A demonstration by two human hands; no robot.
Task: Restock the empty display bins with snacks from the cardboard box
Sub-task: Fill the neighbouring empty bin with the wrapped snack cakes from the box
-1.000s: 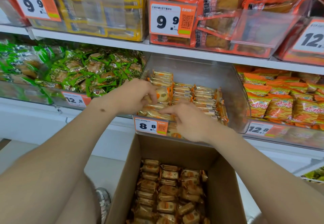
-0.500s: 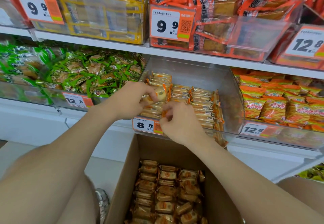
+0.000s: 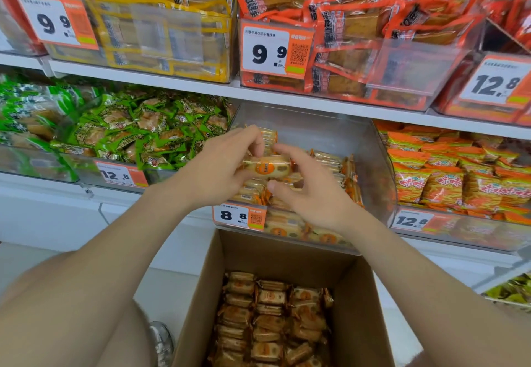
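Snack packet (image 3: 267, 167) lies long axis left-right, pinched by left hand (image 3: 212, 171).

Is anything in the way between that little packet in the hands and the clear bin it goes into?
Nothing visible. The left hand holds the snack packet directly above the clear bin, whose top is open; the right hand is at its other end. Only rows of stocked packets lie beneath.

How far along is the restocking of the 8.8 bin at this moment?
Partly done: rows of packs already line the clear bin, though its upper part is bare. In hand: the left hand holds one snack pack above the rows, right hand open beside it. Left: the cardboard box holds many more.
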